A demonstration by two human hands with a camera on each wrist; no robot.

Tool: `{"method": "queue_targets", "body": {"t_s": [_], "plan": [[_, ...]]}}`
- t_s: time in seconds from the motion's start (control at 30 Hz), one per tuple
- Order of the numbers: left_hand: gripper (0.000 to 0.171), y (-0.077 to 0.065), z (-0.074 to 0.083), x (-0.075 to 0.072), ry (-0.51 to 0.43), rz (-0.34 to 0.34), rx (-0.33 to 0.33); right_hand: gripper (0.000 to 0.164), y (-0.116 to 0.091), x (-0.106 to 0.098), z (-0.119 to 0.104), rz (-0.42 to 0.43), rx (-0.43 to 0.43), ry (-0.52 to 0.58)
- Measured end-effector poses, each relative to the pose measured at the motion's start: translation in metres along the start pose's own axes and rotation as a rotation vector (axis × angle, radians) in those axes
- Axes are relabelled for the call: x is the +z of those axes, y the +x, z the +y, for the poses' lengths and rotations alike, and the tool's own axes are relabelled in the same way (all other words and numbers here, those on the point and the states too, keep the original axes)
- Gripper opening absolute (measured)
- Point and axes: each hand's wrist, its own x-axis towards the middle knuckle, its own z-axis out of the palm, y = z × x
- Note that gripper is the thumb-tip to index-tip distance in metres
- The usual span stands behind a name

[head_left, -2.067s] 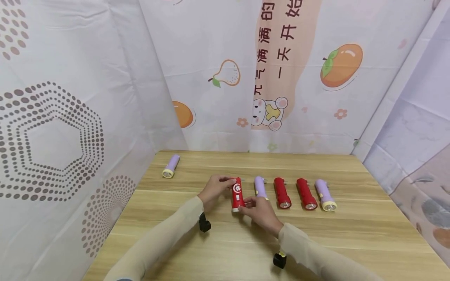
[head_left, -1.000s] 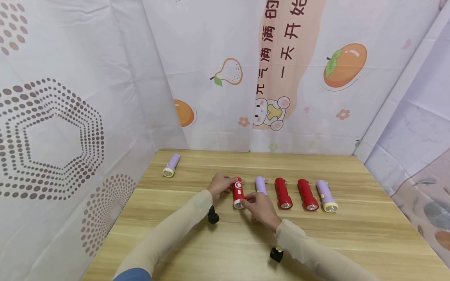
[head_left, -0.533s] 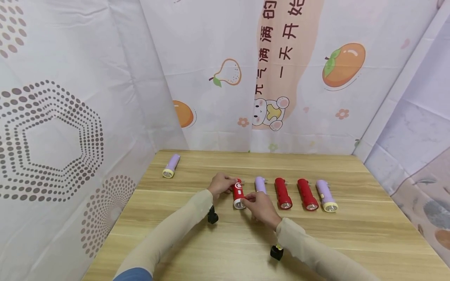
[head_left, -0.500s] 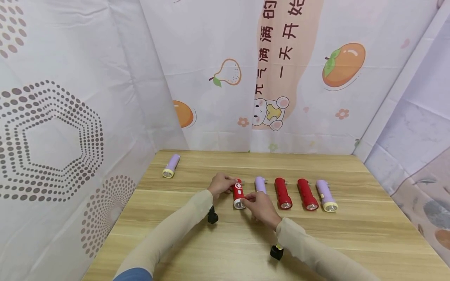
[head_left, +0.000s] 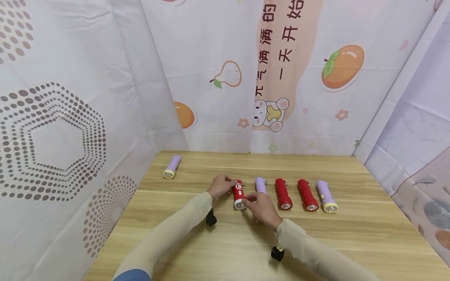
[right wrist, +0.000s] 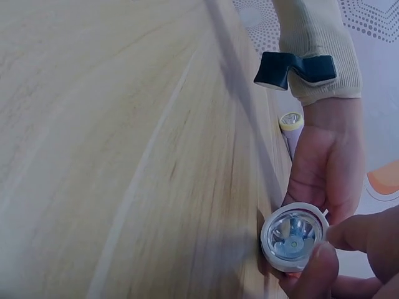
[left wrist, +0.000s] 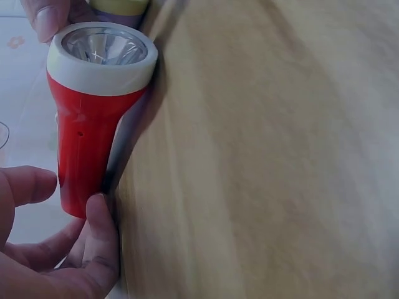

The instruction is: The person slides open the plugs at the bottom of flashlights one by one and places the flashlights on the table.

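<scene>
Between my two hands lies a red flashlight [head_left: 238, 194] with a white head ring, its lens facing me. My left hand [head_left: 219, 186] holds its far tail end. The left wrist view shows the fingers [left wrist: 100, 243] curled at the tail of the flashlight [left wrist: 87, 131], lens end up. My right hand [head_left: 261, 208] pinches the white ring from the right. In the right wrist view the thumb [right wrist: 318, 271] and a finger sit at the rim of the flashlight's lens [right wrist: 293, 240]. My right hand partly covers a purple flashlight [head_left: 260, 185] behind it.
To the right lie two all-red flashlights [head_left: 283, 193] and a purple flashlight [head_left: 325, 195] with a yellow head, in a row. Another purple flashlight [head_left: 173, 164] rests at the far left of the wooden table [head_left: 225, 249]. Printed curtains [head_left: 211, 128] hang behind and beside it.
Since the earliest frame the red flashlight's lens end has tipped up, so its lens shows. My left hand has shifted slightly right. In the last second the hands have hardly moved.
</scene>
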Motion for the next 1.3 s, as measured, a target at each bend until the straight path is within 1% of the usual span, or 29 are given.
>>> {"method": "queue_targets", "body": {"t_s": [0.17,0.3,0.37,0.47,0.63,0.7,0.73,0.9,1.13,1.3], "plan": [[0.023,-0.006,-0.005,-0.007,-0.007,0.007,0.02,0.026,-0.001,0.001,0.0,0.031,-0.046,-0.018],[0.022,-0.014,-0.009,-0.013,-0.004,0.015,0.025,0.028,-0.001,0.001,-0.002,0.058,-0.088,-0.07],[0.022,-0.019,-0.01,-0.017,0.014,0.012,0.03,0.027,-0.002,0.001,-0.003,0.073,-0.108,-0.098],[0.024,-0.027,-0.01,-0.023,0.069,0.008,0.054,0.025,-0.002,0.0,-0.005,0.093,-0.125,-0.13],[0.023,-0.039,-0.012,-0.033,0.196,0.031,0.172,0.02,-0.001,-0.003,-0.008,0.097,-0.141,-0.116],[0.021,-0.043,-0.013,-0.037,0.215,0.04,0.229,0.018,-0.001,-0.003,-0.01,0.089,-0.152,-0.098],[0.02,-0.046,-0.013,-0.039,0.211,0.039,0.25,0.018,-0.002,-0.003,-0.01,0.084,-0.155,-0.089],[0.017,-0.059,-0.012,-0.046,0.208,0.028,0.338,0.017,-0.003,-0.003,-0.014,0.055,-0.181,-0.07],[0.019,-0.074,-0.01,-0.053,0.256,0.02,0.408,0.014,-0.001,0.002,-0.018,0.039,-0.243,-0.058],[0.023,-0.08,-0.01,-0.063,0.275,0.038,0.424,0.011,-0.001,0.007,-0.025,0.017,-0.276,-0.048]]}}
